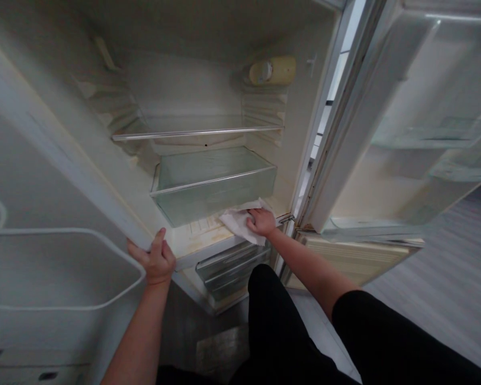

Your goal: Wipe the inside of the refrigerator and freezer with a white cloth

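Observation:
My right hand is closed on a crumpled white cloth, which lies against the front ledge of the fridge floor. Yellowish stains mark that ledge to the left of the cloth. My left hand grips the left front edge of the fridge body, with the thumb and fingers around its corner. Just behind the cloth stands a clear crisper drawer with a glass cover. Higher up, a glass shelf spans the compartment.
The fridge door with clear bins stands open on the right. Below it the freezer door is open too, beside a clear freezer drawer. A yellow lamp cover sits on the inner right wall. A white cable hangs at left.

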`<state>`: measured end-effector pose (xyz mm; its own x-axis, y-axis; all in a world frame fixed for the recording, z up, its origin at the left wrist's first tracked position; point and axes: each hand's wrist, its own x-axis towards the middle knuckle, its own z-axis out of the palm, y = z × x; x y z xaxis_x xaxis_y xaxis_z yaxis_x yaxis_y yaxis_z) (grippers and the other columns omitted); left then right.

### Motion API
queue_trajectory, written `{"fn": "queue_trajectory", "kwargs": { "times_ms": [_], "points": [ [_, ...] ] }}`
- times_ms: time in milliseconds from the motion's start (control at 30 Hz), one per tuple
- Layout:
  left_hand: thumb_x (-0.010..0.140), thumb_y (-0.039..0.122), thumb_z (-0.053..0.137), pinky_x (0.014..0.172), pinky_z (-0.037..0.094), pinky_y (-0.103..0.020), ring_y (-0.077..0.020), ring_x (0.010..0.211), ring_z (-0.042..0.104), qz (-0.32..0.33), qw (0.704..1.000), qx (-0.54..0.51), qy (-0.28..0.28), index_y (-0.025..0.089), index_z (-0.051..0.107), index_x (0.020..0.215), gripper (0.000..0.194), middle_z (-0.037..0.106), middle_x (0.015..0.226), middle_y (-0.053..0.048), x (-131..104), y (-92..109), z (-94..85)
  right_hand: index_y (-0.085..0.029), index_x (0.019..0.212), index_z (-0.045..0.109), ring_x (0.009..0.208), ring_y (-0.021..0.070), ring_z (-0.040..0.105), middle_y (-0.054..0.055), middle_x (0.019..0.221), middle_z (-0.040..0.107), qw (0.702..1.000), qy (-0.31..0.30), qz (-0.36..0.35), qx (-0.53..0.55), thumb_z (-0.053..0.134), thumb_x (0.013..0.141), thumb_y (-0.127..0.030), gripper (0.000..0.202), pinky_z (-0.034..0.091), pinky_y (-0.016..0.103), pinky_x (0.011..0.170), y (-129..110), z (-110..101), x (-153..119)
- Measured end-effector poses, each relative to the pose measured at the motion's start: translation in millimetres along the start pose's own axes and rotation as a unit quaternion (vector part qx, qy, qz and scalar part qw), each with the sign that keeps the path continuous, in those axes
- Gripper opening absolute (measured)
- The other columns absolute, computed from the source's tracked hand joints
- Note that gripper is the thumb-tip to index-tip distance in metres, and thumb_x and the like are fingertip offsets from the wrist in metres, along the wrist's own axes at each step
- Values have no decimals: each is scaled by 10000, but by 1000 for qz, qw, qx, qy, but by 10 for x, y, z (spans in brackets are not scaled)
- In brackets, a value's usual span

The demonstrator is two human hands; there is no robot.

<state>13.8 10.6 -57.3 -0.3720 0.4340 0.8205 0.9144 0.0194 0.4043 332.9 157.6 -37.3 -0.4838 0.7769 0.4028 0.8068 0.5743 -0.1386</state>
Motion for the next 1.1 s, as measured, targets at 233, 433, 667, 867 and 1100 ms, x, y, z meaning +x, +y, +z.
{"fn": "queue_trajectory", "kwargs": {
  "times_ms": [233,433,667,867,1100],
  "points": [
    [901,379,500,1103,393,-557,-437,1407,357,-5,1000,18,18,99,694,1211,460,280,1527,-253,13,8,26,-150,1137,659,997,252,611,119,1067,702,999,38,-9,-15,430,953,-409,392,418,343,909,35,97,-34],
    [905,406,488,1021,452,-590,-447,1319,453,-5,999,34,28,119,722,1171,455,344,1479,-269,-16,-92,66,-157,1119,683,976,260,613,112,1016,713,997,63,-26,-22,487,914,-380,361,414,355,908,88,205,-71],
    [910,370,495,1047,439,-573,-442,1349,420,34,998,24,45,119,715,1170,423,315,1489,-245,-15,-121,67,-153,1092,689,969,261,607,114,992,706,997,72,-28,-29,483,913,-376,353,409,362,906,89,232,-63],
    [882,353,552,967,493,-563,-446,1305,462,-9,998,59,2,132,713,1166,395,335,1466,-281,17,-16,11,-161,1102,680,976,266,589,114,1009,701,997,69,-26,-32,468,926,-386,356,395,365,897,82,250,-68],
    [906,333,535,916,527,-564,-449,1288,493,-15,996,80,-35,145,685,1211,389,314,1483,-300,-26,74,-99,-167,1236,648,1079,290,535,129,1174,661,997,74,-20,-10,467,937,-422,432,343,421,983,-21,221,-127]
  ]
}}
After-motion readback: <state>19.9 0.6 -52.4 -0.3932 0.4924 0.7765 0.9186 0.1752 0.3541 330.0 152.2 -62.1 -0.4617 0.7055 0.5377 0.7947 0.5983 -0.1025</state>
